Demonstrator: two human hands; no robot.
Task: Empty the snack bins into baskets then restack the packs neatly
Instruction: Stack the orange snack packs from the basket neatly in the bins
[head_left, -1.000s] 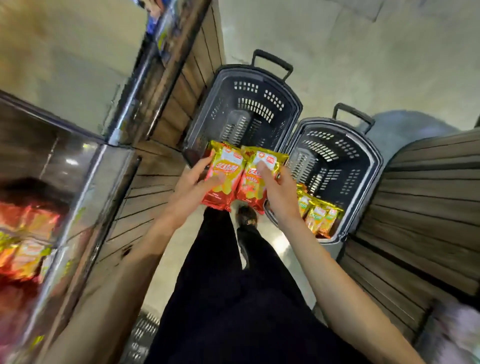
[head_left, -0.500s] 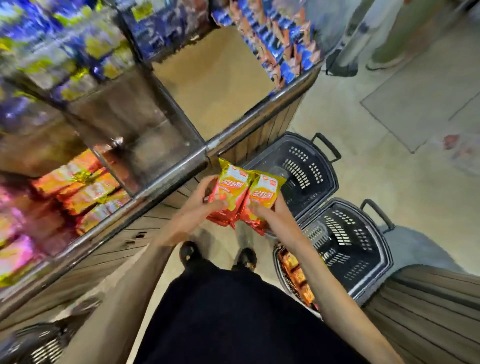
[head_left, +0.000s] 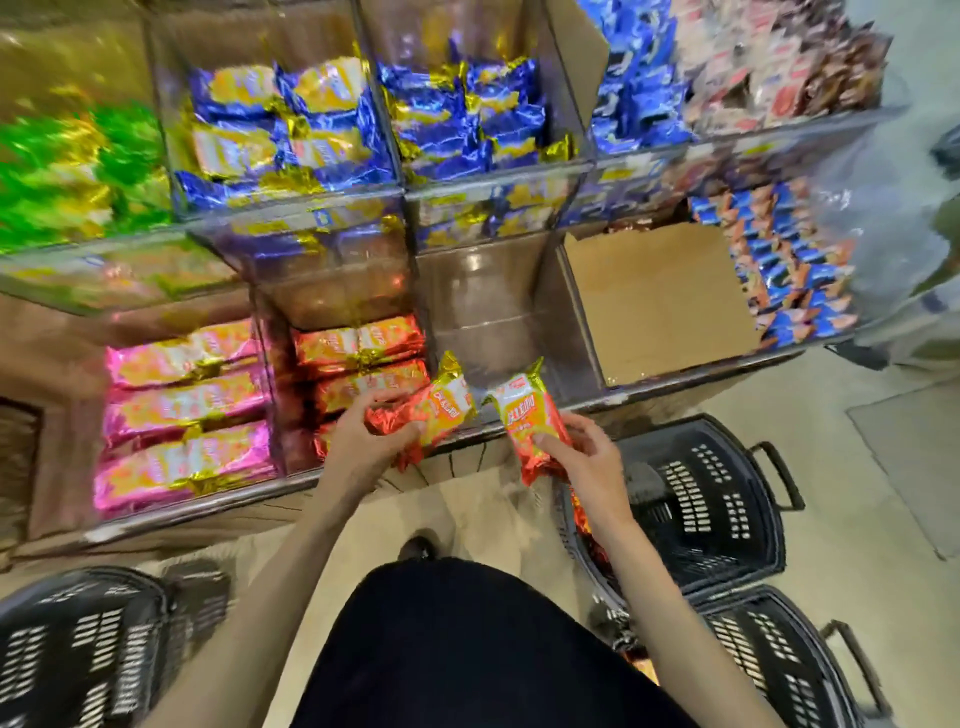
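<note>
1. The left hand (head_left: 363, 441) is gripping one orange snack pack (head_left: 434, 410), fingers and thumb curled round its lower end. The pack's top is pointing away from the palm, over the front rail (head_left: 675, 387) of the bins.
2. The right hand (head_left: 587, 462) is pinching a second orange pack (head_left: 530, 415), thumb on the printed face and fingers curled behind. It is sitting just beside the first pack, not touching it.
3. Just beyond the left knuckles, the orange bin (head_left: 358, 364) is holding a few flat-stacked packs of the same kind, so restacking looks under way, not finished.
4. Beyond the right hand's pack, a clear bin (head_left: 493, 312) is showing no packs, and further outward a cardboard-lined bin (head_left: 660, 306) is likewise bare. Both seem emptied and waiting for stock.
5. Below the right wrist, a dark basket (head_left: 717, 499) is carrying some orange packs at its near wall, probably still to be put back. A second basket (head_left: 779, 665) is lying nearer the person, its contents hidden.
6. Outward of the left hand, pink packs (head_left: 182, 415) are lying stacked. Blue packs (head_left: 332, 124) and green packs (head_left: 78, 171) are filling the tier beyond.
7. The divider (head_left: 423, 291) is standing between the orange and clear bins, so the right hand's pack is likely needing to cross it.
</note>
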